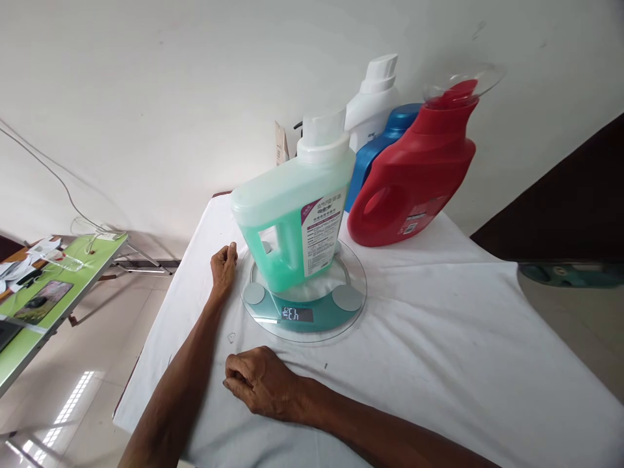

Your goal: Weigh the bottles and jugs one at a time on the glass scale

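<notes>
Where the white cloth [439, 338] spreads nearest to me, my right hand [258, 382] rests on it, fingers folded into a loose fist and thumb drawn up near them; the grip is closed, empty as far as I can see. A little farther off, just beyond the knuckles, lies the round glass scale [322, 320], with a teal band, grey discs [347, 298] and a small dark display [297, 314] whose lit characters I cannot read surely. Beside its left edge, my left hand [224, 261] sits on the cloth, also curled in; whether anything is tucked inside I cannot tell, but the bottle is not in either grip.

That green bottle [292, 182] stands on top of the scale, upright, translucent, with a handle opening through one side. Green liquid [285, 279] fills most of it below a paler shoulder; a white label [324, 234] with a purple corner faces my right, and a white cap [324, 129] tops the neck.

Behind it are a red jug [419, 175] with a clear bowl [487, 81] over its top, a blue bottle [363, 159] and a white bottle [373, 107], near the pale wall [170, 97].
</notes>
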Tool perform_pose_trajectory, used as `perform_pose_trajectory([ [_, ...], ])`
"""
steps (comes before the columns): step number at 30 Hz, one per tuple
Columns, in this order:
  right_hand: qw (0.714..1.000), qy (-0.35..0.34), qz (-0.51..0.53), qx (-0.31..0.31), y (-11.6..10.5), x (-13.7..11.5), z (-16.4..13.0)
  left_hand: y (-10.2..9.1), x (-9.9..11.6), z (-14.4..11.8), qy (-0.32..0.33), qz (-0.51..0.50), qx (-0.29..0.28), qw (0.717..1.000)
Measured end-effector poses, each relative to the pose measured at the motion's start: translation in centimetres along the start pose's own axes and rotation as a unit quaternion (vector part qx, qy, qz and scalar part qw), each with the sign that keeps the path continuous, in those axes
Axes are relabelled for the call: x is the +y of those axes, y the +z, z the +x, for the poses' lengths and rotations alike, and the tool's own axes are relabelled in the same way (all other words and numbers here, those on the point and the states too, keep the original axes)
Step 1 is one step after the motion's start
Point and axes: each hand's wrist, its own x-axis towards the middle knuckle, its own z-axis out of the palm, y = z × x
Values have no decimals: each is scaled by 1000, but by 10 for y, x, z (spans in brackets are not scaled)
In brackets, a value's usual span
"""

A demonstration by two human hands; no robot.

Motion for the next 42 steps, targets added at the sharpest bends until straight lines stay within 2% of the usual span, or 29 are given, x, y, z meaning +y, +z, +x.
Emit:
perform_pose_trajectory([
  [14, 1000, 1, -15, -5, -2, -1, 1, 0, -8, 2, 6, 11, -13, 1000],
  [42, 999, -2, -35, -12, -5, -5, 0, -1, -5, 2, 20, 41, -16, 999],
])
